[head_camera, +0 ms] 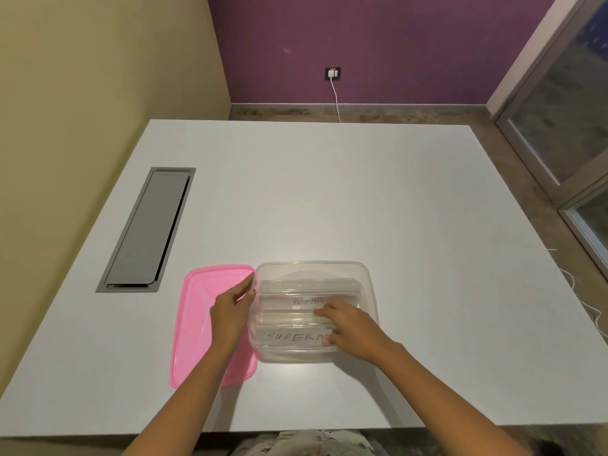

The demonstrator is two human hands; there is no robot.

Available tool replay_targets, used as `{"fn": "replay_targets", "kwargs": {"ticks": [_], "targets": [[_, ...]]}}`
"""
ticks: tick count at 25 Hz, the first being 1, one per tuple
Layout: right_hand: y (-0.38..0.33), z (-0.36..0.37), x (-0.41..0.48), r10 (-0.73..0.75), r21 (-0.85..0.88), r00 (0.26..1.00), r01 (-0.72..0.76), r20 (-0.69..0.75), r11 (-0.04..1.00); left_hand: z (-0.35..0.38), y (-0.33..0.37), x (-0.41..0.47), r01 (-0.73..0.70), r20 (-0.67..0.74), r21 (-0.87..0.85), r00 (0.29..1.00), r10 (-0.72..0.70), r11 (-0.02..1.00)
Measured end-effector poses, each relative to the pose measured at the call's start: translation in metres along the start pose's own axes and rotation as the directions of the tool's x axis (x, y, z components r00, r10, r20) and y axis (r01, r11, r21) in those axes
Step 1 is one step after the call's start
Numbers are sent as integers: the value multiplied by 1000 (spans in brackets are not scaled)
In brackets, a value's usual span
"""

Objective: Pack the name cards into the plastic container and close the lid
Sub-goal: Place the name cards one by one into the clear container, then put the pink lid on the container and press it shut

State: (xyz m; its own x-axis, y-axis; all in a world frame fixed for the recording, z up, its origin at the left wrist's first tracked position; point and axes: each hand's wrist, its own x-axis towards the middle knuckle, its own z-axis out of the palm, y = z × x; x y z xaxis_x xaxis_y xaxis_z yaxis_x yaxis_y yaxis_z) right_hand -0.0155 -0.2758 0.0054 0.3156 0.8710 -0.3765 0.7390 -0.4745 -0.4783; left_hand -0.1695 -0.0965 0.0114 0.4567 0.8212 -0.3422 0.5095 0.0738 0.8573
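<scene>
So one clear plastic container (368, 281) is sitting on the white table (329, 192) near the front edge, lid off. I'm counting at least three name cards (307, 301) lying inside it, stacked in rows; one reads ALPHA, another starts with SUPERM, and the far one I can't read. One pink lid (197, 324) is lying flat just left of the container, touching its side. Both hands are busy: the left hand (230, 315) is resting over the lid, with loosely curled fingers touching the container's left wall, and the right hand (348, 327) is reaching inside, fingers pressing down on the cards, not closed around anything. One grey cable hatch (148, 232) is sitting well off to the left.
</scene>
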Motion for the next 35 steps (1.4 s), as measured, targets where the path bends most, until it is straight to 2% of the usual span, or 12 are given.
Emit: {"fn": "replay_targets", "kwargs": {"ticks": [2, 6, 10, 14, 19, 22, 24, 26, 28, 32, 35], "targets": [[1, 0, 5, 21, -8, 1000, -21, 19, 1000, 1, -2, 0, -39, -15, 19, 999, 39, 999], [-2, -2, 11, 7, -169, 1000, -3, 24, 986, 6, -2, -3, -89, -60, 104, 994, 95, 991], [-5, 1, 10, 9, -203, 998, -21, -60, 979, 6, -4, -1, -136, -59, 168, 987, 148, 976], [-3, 0, 9, -47, -223, 993, 22, -106, 975, 5, -2, 0, -176, -53, 178, 981, 188, 968], [0, 2, 4, -66, -124, 990, 50, -124, 991, 6, -5, 1, -161, -79, 140, 982, 173, 977], [-2, 1, 0, -56, -34, 990, 52, -129, 998, -1, -7, 3, -174, -18, 106, 984, 176, 979], [-4, 1, -6, -67, -24, 975, 64, -213, 998, -6, -13, 1, -155, -21, 102, 987, 158, 983], [-9, 3, -15, -79, 7, 930, 87, -359, 996, -10, -26, -6, -136, -75, 165, 986, 150, 977], [-14, 6, -25, -110, 30, 891, 137, -440, 990, -10, -44, -18, -113, -86, 285, 986, 143, 952], [-19, 20, -40, -190, -6, 888, 207, -419, 978, -5, -78, -50, -125, 26, 499, 991, 130, 857], [-21, 25, -43, -205, -54, 887, 201, -414, 978, -1, -92, -64, -151, 77, 660, 988, 135, 735]]}}
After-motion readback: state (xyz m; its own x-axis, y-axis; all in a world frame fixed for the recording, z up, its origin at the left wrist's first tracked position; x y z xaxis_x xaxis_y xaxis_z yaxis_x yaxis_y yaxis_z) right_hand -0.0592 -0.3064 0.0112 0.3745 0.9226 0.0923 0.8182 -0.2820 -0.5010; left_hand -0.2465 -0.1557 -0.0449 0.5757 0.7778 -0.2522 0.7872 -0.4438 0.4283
